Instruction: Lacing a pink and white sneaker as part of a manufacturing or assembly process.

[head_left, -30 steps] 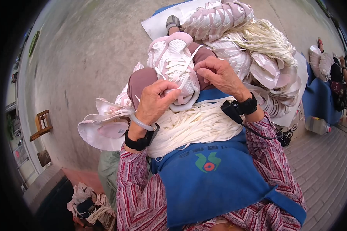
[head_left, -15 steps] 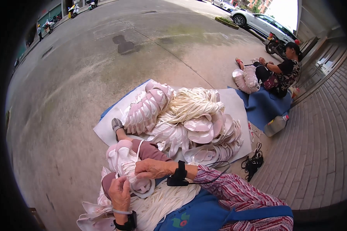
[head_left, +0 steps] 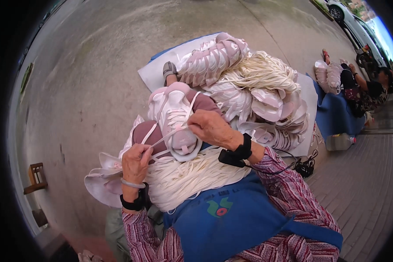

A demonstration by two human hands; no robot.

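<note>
A pink and white shoe upper (head_left: 182, 140) rests across my lap, its front crossed by white lacing. My left hand (head_left: 135, 165) is closed in a pinch on a white shoelace (head_left: 161, 139), which runs taut from it toward the shoe's eyelets. At the upper's right edge, my right hand (head_left: 212, 129) is also pinched on lace beside the eyelets; its fingertips partly hide the grip. Another lace end stands up in a loop above the right hand. Below the shoe, a heap of cream laces (head_left: 185, 180) covers the top of my blue apron (head_left: 231, 227).
Ahead, stacked shoe uppers (head_left: 212, 61) and a bundle of laces (head_left: 264, 72) lie on a pale sheet (head_left: 150, 74). More uppers (head_left: 105, 181) hang by my left knee. To the right are a black cord (head_left: 305, 165), a plastic jug (head_left: 339, 142) and a seated person (head_left: 369, 94).
My view has tilted down, so the scene sits higher and further right. My left hand has drawn away from the right one, and a lace now stretches between it and the shoe.
</note>
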